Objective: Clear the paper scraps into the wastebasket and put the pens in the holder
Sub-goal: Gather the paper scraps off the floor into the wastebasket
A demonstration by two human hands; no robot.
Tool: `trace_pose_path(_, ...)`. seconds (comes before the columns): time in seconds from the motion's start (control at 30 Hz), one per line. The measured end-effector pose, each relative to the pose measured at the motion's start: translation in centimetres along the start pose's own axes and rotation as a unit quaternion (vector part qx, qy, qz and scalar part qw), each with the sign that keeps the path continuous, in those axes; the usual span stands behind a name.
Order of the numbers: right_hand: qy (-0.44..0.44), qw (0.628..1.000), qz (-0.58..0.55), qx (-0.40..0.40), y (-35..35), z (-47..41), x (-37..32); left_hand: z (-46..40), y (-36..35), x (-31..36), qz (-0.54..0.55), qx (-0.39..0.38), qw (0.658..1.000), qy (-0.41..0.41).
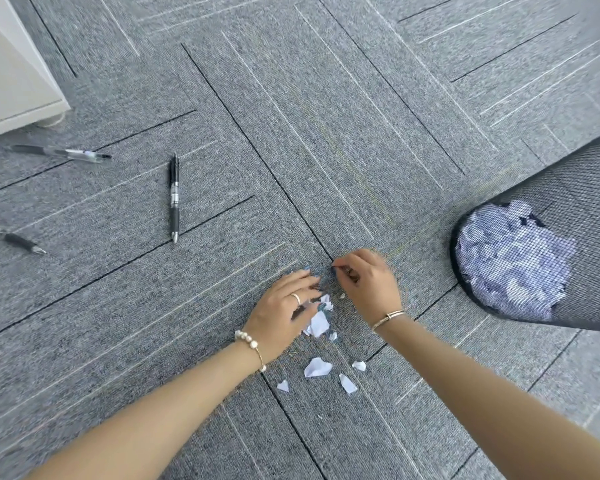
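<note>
Mesh wastebasket (pixel 568 209) holds paper scraps (pixel 513 261); both hands' fingers seemingly pinch floor scraps (pixel 317 323)

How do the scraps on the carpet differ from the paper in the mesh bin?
The loose scraps lie scattered flat on the carpet, small and separate; the paper in the wastebasket is one crumpled heap. The scraps are in plain view, while the heap shows only through the mesh. Both are white.
</note>
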State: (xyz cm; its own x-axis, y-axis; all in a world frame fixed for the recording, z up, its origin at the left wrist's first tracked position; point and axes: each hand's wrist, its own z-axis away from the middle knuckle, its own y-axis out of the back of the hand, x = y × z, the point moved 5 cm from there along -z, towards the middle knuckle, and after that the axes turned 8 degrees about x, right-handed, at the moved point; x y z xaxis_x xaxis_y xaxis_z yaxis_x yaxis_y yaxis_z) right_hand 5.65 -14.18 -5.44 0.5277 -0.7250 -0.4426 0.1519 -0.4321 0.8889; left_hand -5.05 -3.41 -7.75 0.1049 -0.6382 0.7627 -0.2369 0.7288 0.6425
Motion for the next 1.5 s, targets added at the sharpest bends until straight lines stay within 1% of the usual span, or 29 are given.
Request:
trace_pose_path(0.03, 0.008, 1.000, 0.002, -0.010, -0.1, 0.1, -0.1, 0.0, 0.1, -0.1, 0.008, 0.014, 1.000, 0.008)
trace_pose_path(0.1, 0.057, 0.997, 0.002, -0.045, -0.3, 0.8, -0.6, -0.2, 0.2, -0.1, 0.012, 0.029, 0.999, 0.022)
trace_pose_path(0.17, 0.101, 0.991, -0.011, -0.090, -0.3, 2.1, -1.1, -0.3, 0.3, 0.0, 0.019, 0.025, 0.999, 0.031)
trace_pose_path(0.2, 0.106, 0.988, -0.024, -0.107, -0.3, 2.7, -1.3, -0.3, 0.5, 0.1, 0.025, 0.020, 0.999, 0.031)
trace_pose_path(0.27, 0.075, 0.988, -0.066, -0.118, -0.1, 3.2, -1.4, -0.2, 0.8, 0.5, 0.033, 0.001, 0.999, 0.026)
trace_pose_path(0.33, -0.001, 0.988, -0.112, -0.104, 0.2, 3.0, -1.0, 0.0, 0.9, 1.0, 0.018, -0.038, 0.999, 0.000)
trace_pose_path(0.4, -0.050, 0.986, -0.137, -0.081, 0.6, 2.6, -0.5, 0.7, 0.5, 1.6, -0.030, -0.107, 0.993, -0.050)
trace_pose_path(0.47, -0.065, 0.985, -0.145, -0.069, 1.0, 2.3, -0.3, 1.8, -0.1, 2.2, -0.085, -0.167, 0.978, -0.096)
trace_pose_path(0.5, -0.069, 0.985, -0.143, -0.069, 1.1, 2.2, -0.2, 2.4, -0.5, 2.2, -0.109, -0.183, 0.971, -0.112)
trace_pose_path(0.6, -0.094, 0.984, -0.136, -0.068, 1.2, 2.2, 0.3, 2.9, -1.5, 2.1, -0.152, -0.182, 0.964, -0.118)
trace_pose_path(0.73, -0.127, 0.978, -0.163, -0.013, 1.7, 1.9, 0.8, 0.4, -2.4, 2.4, -0.189, -0.152, 0.967, -0.074)
trace_pose_path(0.8, -0.138, 0.976, -0.169, 0.000, 2.0, 1.7, 1.1, -1.2, -2.6, 2.3, -0.198, -0.144, 0.969, -0.044)
trace_pose_path(0.83, -0.143, 0.975, -0.171, 0.002, 2.1, 1.6, 1.3, -1.6, -2.7, 2.3, -0.204, -0.143, 0.968, -0.042)
trace_pose_path(0.9, -0.148, 0.974, -0.171, 0.008, 2.4, 1.7, 1.5, -1.6, -3.0, 2.6, -0.197, -0.156, 0.964, -0.084)
trace_pose_path(0.97, -0.152, 0.974, -0.167, 0.011, 2.6, 1.7, 1.8, -0.8, -3.3, 3.8, -0.152, -0.196, 0.956, -0.159)
trace_pose_path(1.03, -0.155, 0.974, -0.162, 0.008, 2.6, 1.8, 2.0, -0.1, -3.4, 4.4, -0.111, -0.225, 0.949, -0.192)
trace_pose_path(1.1, -0.153, 0.976, -0.157, 0.008, 2.6, 1.7, 2.1, -0.2, -3.4, 4.1, -0.091, -0.224, 0.953, -0.181)
trace_pose_path(1.13, -0.154, 0.976, -0.156, 0.010, 2.6, 1.7, 2.1, -0.2, -3.4, 4.1, -0.092, -0.217, 0.952, -0.193)
trace_pose_path(1.17, -0.156, 0.975, -0.155, 0.011, 2.6, 1.6, 2.1, -0.1, -3.7, 4.1, -0.109, -0.207, 0.947, -0.221)
trace_pose_path(1.23, -0.156, 0.976, -0.153, 0.015, 2.6, 1.5, 2.1, 0.1, -4.1, 4.2, -0.155, -0.164, 0.930, -0.289)
trace_pose_path(1.3, -0.154, 0.977, -0.150, 0.014, 2.7, 1.6, 2.1, 0.1, -4.4, 4.4, -0.178, -0.136, 0.918, -0.326)
trace_pose_path(1.37, -0.148, 0.979, -0.142, 0.006, 2.6, 1.8, 2.2, 0.1, -4.4, 4.7, -0.187, -0.119, 0.910, -0.349)
trace_pose_path(1.5, -0.136, 0.982, -0.126, -0.022, 2.4, 2.6, 1.9, -0.2, -4.3, 4.9, -0.214, -0.086, 0.900, -0.369)
